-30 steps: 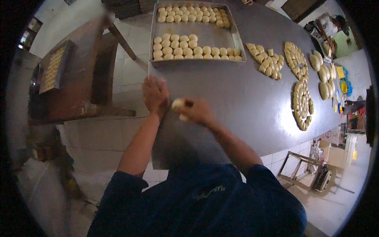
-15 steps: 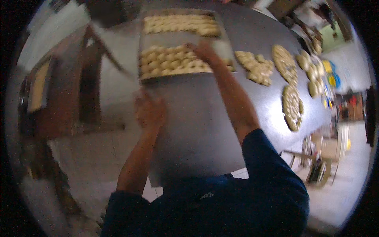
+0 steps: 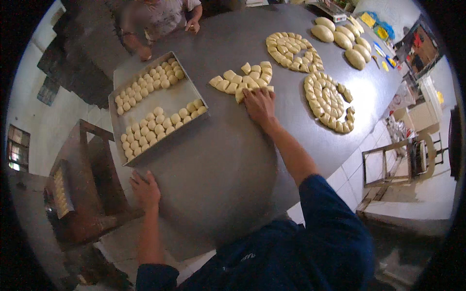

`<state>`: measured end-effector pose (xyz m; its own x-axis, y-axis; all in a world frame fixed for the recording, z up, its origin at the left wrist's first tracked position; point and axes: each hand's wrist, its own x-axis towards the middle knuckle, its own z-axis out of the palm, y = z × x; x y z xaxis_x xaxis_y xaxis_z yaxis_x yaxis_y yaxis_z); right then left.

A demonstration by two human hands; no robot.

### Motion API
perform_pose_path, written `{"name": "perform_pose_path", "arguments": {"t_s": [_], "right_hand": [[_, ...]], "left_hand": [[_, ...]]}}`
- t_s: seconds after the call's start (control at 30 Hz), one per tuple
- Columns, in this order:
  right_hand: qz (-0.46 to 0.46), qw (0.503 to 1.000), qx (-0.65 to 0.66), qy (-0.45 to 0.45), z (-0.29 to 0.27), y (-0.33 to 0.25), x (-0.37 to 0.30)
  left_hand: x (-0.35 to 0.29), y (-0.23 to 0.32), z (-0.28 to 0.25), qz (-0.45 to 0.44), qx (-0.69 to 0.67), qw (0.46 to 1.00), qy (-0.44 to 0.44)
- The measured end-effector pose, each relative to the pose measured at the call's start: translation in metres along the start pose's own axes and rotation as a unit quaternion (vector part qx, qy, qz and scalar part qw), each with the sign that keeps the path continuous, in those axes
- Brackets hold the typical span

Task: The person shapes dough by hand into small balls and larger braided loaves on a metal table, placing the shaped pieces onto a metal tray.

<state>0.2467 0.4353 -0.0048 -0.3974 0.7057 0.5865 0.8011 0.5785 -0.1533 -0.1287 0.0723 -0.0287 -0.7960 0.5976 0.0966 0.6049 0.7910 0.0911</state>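
- Grey table (image 3: 218, 169): more slanted in view than half a second ago; smooth, hard top, glare at right.
- Tray (image 3: 180, 95), left side of table: slanted too, squarer to view earlier; long axis from lower left to upper right; rectangular, thin-walled, metal-looking.
- Co-worker (image 3: 162, 22) in pale shirt: new beyond tray's far side.
- Two dough coils (image 3: 330, 102), right of centre: rounded, scored into chunky segments.
- Oval dough lumps (image 3: 343, 39), upper right: smooth, plump, grouped.
- Cut dough fan (image 3: 245, 80), mid-table, between tray and coils: narrow end pointing left at tray, long axis roughly across view; blocky, soft-edged pieces.
- Right hand (image 3: 259, 104): over tray half a second ago, now on fan's near edge; fingers bent over dough; cannot tell if pinching.
- Left hand (image 3: 145, 190): again near tray's lower-left corner, at table edge; fingers spread; cannot tell if touching table.
- Dough balls (image 3: 145, 131), in tray: smooth, pale, round, packed in two banks, bare strip between.
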Motion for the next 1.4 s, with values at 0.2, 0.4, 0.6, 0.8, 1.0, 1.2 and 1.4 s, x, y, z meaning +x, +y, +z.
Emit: {"name": "perform_pose_path", "arguments": {"t_s": [0.2,0.4,0.6,0.8,1.0,1.2,1.4], "right_hand": [[0.045,0.988,0.147,0.02,-0.018,0.004,-0.083],[0.044,0.983,0.172,-0.047,-0.119,-0.053,-0.148],[0.214,0.889,0.252,-0.315,-0.124,-0.145,-0.129],[0.156,0.949,0.096,-0.255,-0.082,-0.097,-0.154],[0.054,0.972,0.113,-0.2,-0.196,-0.037,-0.219],[0.078,0.971,-0.063,-0.218,-0.102,-0.035,-0.178],[0.039,0.973,0.018,-0.227,-0.16,-0.032,-0.222]], "left_hand": [[-0.009,0.009,-0.027,0.004,-0.051,0.998,-0.023],[-0.011,0.003,-0.008,0.13,-0.054,0.986,0.084],[-0.13,0.13,-0.045,0.162,-0.597,0.719,-0.317],[-0.116,0.119,-0.032,0.058,-0.569,0.763,-0.302],[-0.154,-0.088,-0.044,0.48,-0.115,0.867,-0.072],[-0.125,0.072,-0.021,0.372,-0.174,0.911,0.025],[-0.124,-0.052,-0.007,0.495,-0.019,0.857,0.146]]}}
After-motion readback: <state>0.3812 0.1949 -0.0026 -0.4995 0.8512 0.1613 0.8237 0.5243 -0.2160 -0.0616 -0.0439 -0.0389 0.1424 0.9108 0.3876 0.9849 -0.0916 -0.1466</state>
